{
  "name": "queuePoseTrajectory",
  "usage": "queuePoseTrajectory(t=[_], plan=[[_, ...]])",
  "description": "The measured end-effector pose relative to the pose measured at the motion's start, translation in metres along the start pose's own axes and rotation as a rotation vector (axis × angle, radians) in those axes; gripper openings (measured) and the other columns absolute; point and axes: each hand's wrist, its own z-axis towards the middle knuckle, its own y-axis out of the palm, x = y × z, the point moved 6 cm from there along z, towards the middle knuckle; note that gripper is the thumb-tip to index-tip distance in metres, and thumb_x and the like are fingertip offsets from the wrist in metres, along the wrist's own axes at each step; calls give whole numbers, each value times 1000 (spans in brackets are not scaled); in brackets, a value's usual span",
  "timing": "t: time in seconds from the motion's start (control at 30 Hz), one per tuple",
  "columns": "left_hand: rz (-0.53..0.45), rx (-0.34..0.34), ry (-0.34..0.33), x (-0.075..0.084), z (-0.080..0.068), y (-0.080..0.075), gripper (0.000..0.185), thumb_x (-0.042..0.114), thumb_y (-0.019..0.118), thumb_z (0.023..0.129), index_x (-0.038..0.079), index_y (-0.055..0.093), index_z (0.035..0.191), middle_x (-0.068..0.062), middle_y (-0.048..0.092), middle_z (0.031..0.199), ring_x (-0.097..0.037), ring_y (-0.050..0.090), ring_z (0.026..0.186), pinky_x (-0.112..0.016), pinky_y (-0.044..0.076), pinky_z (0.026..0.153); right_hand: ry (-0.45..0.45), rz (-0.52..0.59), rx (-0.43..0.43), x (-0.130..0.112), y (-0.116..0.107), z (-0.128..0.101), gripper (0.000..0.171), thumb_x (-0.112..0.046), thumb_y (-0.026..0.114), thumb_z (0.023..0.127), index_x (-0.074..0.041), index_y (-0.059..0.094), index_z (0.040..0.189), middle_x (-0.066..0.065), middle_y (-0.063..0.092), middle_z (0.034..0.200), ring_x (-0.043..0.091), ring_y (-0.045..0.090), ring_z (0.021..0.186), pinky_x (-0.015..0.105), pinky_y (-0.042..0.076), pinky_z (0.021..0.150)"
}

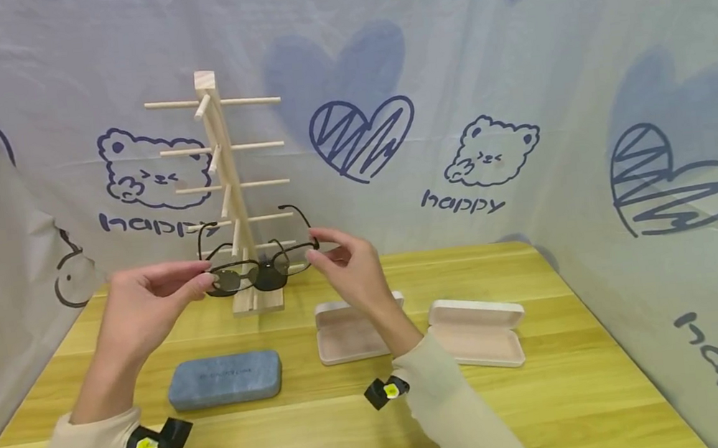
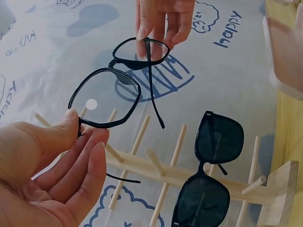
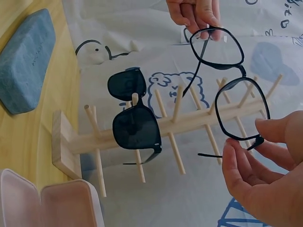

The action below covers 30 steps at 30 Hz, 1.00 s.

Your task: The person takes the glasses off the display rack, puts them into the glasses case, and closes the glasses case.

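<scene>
A pair of black-framed eyeglasses [image 2: 113, 63] with clear lenses is held up in front of a wooden display stand [image 1: 220, 133], temples unfolded and pointing toward the stand. My left hand [image 1: 146, 302] pinches the left end of the frame between thumb and fingers. At the opposite end, my right hand [image 1: 353, 271] pinches the frame near the hinge. Behind the eyeglasses, dark sunglasses [image 3: 136, 127] rest on a low peg of the stand. In the head view the eyeglasses partly cover these sunglasses.
A closed blue glasses case [image 1: 225, 380] lies on the wooden table [image 1: 327, 436] at front left. Two pale cases with pinkish linings stand open on the right: one case [image 1: 344, 341] partly behind my right forearm, another case [image 1: 481, 342] beside it. Printed cloth [image 1: 445, 42] hangs behind.
</scene>
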Motion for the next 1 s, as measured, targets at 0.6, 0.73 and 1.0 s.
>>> queuePoseTrajectory(t=[0.6, 0.73, 1.0], plan=[[-111, -99, 50, 15, -6, 32, 31, 24, 76, 96, 6, 76, 120, 1, 81, 100, -2, 75, 83, -15, 55, 78, -4, 17, 27, 7, -34, -24, 37, -16, 68, 101, -4, 66, 136, 13, 69, 136, 36, 73, 96, 25, 62, 86], [-160, -114, 70, 16, -7, 41, 30, 20, 75, 96, 3, 75, 121, -8, 79, 106, -3, 76, 82, -18, 59, 76, -8, -3, 43, 9, -40, -30, 37, -14, 68, 101, -3, 66, 136, 14, 70, 134, 36, 73, 95, 23, 61, 84], [-203, -117, 78, 17, -9, 55, 32, 17, 75, 96, 3, 73, 125, -19, 75, 113, 0, 75, 82, -19, 60, 76, 16, -26, 59, 13, -47, -37, 40, -12, 68, 100, 1, 63, 137, 17, 71, 130, 30, 73, 91, 19, 60, 84]])
